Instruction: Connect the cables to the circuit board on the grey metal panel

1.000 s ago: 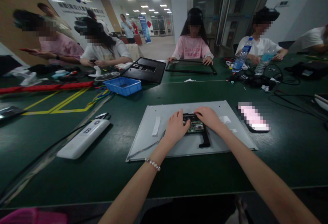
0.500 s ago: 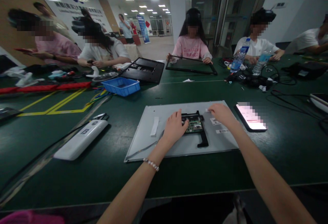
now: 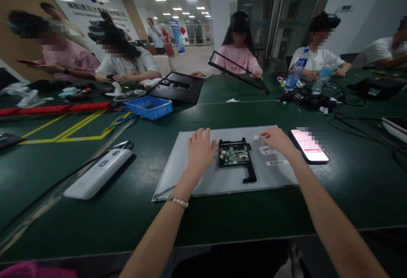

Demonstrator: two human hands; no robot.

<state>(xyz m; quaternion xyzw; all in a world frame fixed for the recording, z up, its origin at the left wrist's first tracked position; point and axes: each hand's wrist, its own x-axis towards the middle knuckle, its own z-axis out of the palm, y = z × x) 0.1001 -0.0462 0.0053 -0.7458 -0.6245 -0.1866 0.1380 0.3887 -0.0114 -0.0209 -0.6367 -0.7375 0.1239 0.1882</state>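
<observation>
A flat grey display panel [image 3: 178,168] lies on the green table in front of me. On its middle sits a green circuit board [image 3: 234,156] in a black plastic bracket [image 3: 250,172]. My left hand [image 3: 201,153] is over the panel's left part, beside the board, fingers apart and holding nothing I can see. My right hand [image 3: 278,141] is over the upper right part, fingers curled together in a pinch. A small white sticker [image 3: 256,137] shows by its fingertips; whether they grip anything is hidden. Printed labels [image 3: 268,150] lie below that hand.
To the right rests a lit phone [image 3: 310,146]. On the left lies a white power bank [image 3: 100,174] with a cable. Beyond stand a blue bin [image 3: 149,107] and a black laptop-like shell [image 3: 178,87]. A person opposite holds a black frame [image 3: 237,72]; bottles [image 3: 297,70] stand right.
My left hand has moved left off the circuit board, uncovering it. My right hand has shifted slightly right from the sticker. Opposite, the person's black frame has tilted, one hand off it.
</observation>
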